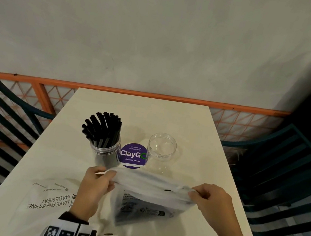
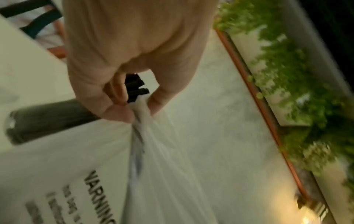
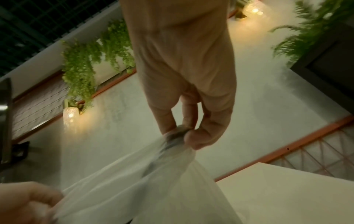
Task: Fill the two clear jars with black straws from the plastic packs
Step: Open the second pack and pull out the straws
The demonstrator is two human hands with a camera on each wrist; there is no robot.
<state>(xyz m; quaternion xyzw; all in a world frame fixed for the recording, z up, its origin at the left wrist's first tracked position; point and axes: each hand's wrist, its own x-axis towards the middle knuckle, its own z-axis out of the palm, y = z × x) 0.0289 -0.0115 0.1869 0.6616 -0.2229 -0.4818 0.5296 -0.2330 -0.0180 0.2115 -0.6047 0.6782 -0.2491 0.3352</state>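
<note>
A person's left hand [image 1: 92, 187] and right hand [image 1: 212, 202] each pinch one end of a plastic pack [image 1: 149, 199] with curled fingers [image 2: 114, 112], holding it stretched between them just above the near part of the white desk [image 1: 171, 116]. Beyond the pack stand two clear jars. The left jar [image 1: 106, 151] is full of upright black straws [image 1: 102, 128]. The right jar [image 1: 162, 146] holds no straws. A round purple sticker [image 1: 133, 155] lies between the jars. A second printed plastic pack [image 1: 47, 198] lies flat at the near left.
</note>
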